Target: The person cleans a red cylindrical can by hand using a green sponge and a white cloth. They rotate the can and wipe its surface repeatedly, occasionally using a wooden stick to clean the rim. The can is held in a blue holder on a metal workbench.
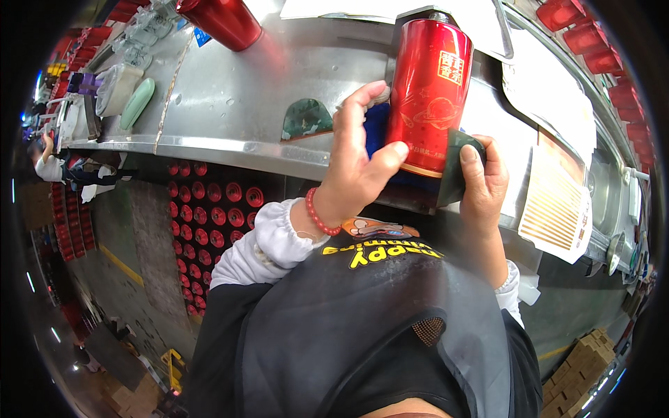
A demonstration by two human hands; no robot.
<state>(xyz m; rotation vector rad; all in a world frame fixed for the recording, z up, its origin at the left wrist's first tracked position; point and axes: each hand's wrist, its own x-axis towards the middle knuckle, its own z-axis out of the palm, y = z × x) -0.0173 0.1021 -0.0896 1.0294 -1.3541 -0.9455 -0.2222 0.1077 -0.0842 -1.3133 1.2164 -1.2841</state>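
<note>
A glossy red bottle (431, 99) with gold print lies in a holder over blue padding, its neck pointing away from me. My left hand (360, 151), with a red bead bracelet at the wrist, is at the bottle's left side, thumb near its base and fingers spread; whether the thumb touches it I cannot tell. Pinched between the thumb and fingers of my right hand (483, 177) is a dark green flexible sheet (453, 170), against the bottle's lower right side. Another dark green piece (307, 119), with a rounded edge, rests on the metal table (235, 104) to the left.
A second red bottle (222, 21) stands at the back left. Sheets with gold stripes (554, 201) lie at the right edge. A pale green oblong object (138, 103) is farther left. Many red bottles fill the floor below the table. Another person (52, 168) is at the far left.
</note>
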